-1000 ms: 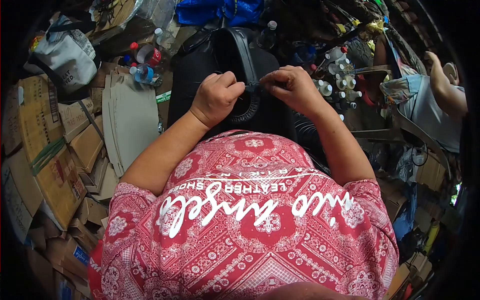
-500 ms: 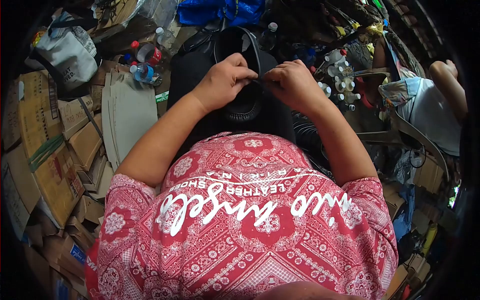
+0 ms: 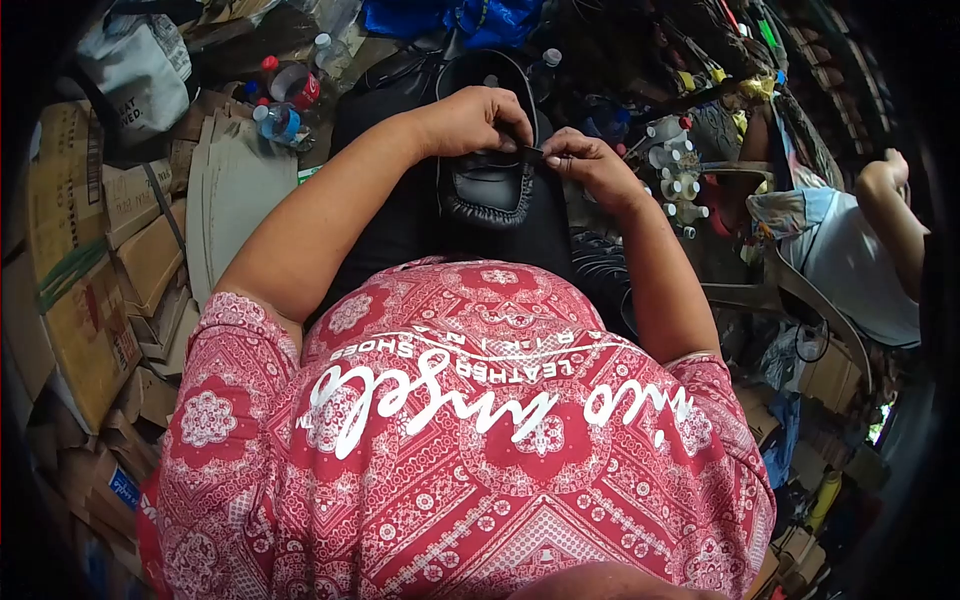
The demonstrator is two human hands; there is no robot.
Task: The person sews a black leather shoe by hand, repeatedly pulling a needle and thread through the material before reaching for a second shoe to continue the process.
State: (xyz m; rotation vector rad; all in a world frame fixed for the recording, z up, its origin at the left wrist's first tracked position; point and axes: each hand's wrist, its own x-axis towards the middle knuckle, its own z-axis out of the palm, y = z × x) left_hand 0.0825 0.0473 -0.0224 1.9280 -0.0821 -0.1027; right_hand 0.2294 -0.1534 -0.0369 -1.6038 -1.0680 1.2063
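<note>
A black leather moccasin shoe (image 3: 487,185) rests on my dark-clothed lap, its gathered, puckered toe pointing towards me. My left hand (image 3: 472,122) reaches across the shoe's opening, fingers bent and closed on its right rim. Just to the right, my right hand (image 3: 592,168) pinches thumb and forefinger together at the outside of that same rim. Something thin and dark seems to be between those fingertips, too small to make out. Part of the shoe's opening lies hidden behind my left hand.
Flattened cardboard (image 3: 240,205) and boxes are stacked at my left. Plastic bottles (image 3: 280,122) lie beyond them, with more white-capped bottles (image 3: 680,185) at the right. A blue bag (image 3: 455,18) is ahead. Another person (image 3: 850,240) sits at far right by a chair.
My left hand has shifted right and slightly up along the shoe's rim, exposing more of the puckered toe. My right hand has dropped a little and turned its fingertips towards the rim.
</note>
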